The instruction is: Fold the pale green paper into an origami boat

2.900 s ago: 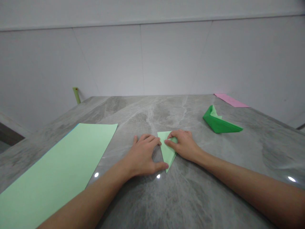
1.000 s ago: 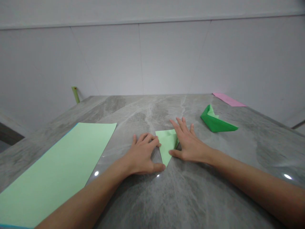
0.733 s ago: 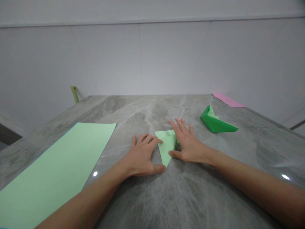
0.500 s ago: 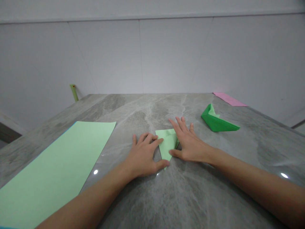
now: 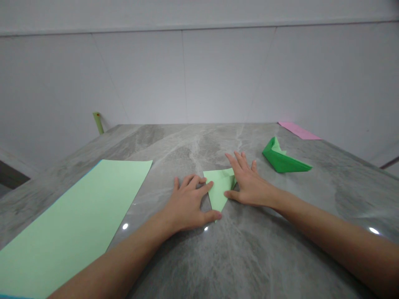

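A small folded piece of light green paper point(image 5: 220, 187) lies on the grey marbled table, tapering to a point towards me. My left hand point(image 5: 190, 204) presses on its left side, index fingertip on the left edge and thumb over the lower tip; the fingers are spread. At the paper's right side rests my right hand point(image 5: 249, 182), fingers stretched out and thumb touching the right edge. A raised flap shows at the upper right corner, partly hidden by that hand.
A dark green folded paper shape point(image 5: 285, 161) sits to the right. Light green sheets point(image 5: 77, 224) with a blue edge lie at the left. Pink paper point(image 5: 299, 130) is at the far right edge of the table point(image 5: 199, 141), which meets a white wall.
My right hand has slid slightly to the right and away from me, uncovering more of the folded paper. My left hand stays in place. The view has tilted slightly.
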A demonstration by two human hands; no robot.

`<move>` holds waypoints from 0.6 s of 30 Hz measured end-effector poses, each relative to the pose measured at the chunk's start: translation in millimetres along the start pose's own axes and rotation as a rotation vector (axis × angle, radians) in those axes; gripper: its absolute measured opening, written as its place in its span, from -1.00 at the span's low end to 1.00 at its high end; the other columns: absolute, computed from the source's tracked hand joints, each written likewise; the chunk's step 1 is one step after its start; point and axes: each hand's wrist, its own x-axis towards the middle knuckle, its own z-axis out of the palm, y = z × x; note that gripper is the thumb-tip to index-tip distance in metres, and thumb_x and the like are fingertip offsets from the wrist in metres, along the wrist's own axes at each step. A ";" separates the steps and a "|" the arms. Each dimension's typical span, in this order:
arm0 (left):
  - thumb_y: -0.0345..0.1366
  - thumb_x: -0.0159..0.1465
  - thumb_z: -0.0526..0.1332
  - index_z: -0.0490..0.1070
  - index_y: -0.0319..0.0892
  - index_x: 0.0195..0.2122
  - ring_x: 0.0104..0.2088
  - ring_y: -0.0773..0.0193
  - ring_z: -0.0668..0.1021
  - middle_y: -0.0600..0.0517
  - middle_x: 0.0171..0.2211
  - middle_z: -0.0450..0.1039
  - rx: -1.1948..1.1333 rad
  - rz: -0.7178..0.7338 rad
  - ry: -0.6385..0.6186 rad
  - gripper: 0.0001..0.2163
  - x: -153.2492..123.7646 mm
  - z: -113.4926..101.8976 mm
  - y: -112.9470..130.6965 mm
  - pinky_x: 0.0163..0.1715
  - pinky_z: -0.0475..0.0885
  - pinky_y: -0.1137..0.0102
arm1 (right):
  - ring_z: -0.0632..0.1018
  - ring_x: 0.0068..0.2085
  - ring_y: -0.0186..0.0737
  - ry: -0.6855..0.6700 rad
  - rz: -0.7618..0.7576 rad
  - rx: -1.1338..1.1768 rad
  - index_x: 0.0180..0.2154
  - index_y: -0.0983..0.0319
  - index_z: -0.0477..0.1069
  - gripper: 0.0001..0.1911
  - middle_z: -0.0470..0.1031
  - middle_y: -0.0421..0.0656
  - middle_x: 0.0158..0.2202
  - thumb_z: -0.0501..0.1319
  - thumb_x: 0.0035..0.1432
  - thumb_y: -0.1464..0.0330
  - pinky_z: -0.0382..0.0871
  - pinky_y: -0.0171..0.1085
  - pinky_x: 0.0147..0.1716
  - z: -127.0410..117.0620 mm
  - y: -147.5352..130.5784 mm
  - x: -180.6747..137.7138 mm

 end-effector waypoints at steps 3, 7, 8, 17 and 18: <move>0.27 0.08 0.12 0.17 0.04 0.24 0.24 -0.17 0.15 -0.13 0.21 0.19 0.002 0.000 -0.006 -0.25 -0.2 -0.7 -0.2 0.15 -0.11 -0.28 | -0.34 0.33 0.33 0.037 0.004 -0.007 0.34 0.27 -0.38 0.12 -0.36 0.26 0.37 0.29 -0.05 0.18 -0.28 0.38 0.16 1.9 8.5 3.2; 0.28 0.08 0.11 0.17 0.02 0.25 0.24 -0.18 0.14 -0.13 0.20 0.19 0.007 0.013 -0.010 -0.24 -0.6 -1.4 -0.4 0.13 -0.10 -0.32 | -0.31 0.33 0.36 0.075 0.034 -0.008 0.34 0.24 -0.38 0.11 -0.35 0.26 0.37 0.28 -0.04 0.17 -0.25 0.42 0.13 2.7 20.4 8.1; 0.28 0.08 0.11 0.16 0.01 0.25 0.24 -0.19 0.14 -0.13 0.20 0.20 0.008 0.019 -0.011 -0.24 -0.8 -1.5 -0.4 0.12 -0.09 -0.34 | -0.31 0.33 0.37 0.074 0.049 -0.007 0.34 0.25 -0.38 0.11 -0.35 0.26 0.37 0.28 -0.03 0.17 -0.25 0.42 0.13 2.2 23.1 9.4; 0.29 0.08 0.10 0.13 0.01 0.26 0.25 -0.16 0.12 -0.14 0.23 0.17 0.017 0.024 -0.025 -0.22 -0.6 -1.9 -1.3 0.12 -0.09 -0.34 | -0.22 0.33 0.43 0.061 0.157 -0.006 0.34 0.32 -0.36 0.09 -0.29 0.31 0.35 0.27 -0.01 0.16 -0.20 0.43 0.12 -0.4 46.4 21.8; 0.29 0.08 0.10 0.13 0.01 0.27 0.26 -0.17 0.12 -0.14 0.23 0.17 0.019 0.027 -0.028 -0.22 -0.7 -2.0 -1.5 0.12 -0.09 -0.34 | -0.20 0.33 0.43 0.062 0.171 0.001 0.34 0.31 -0.35 0.08 -0.27 0.31 0.35 0.27 0.00 0.16 -0.18 0.44 0.12 -0.3 49.5 23.0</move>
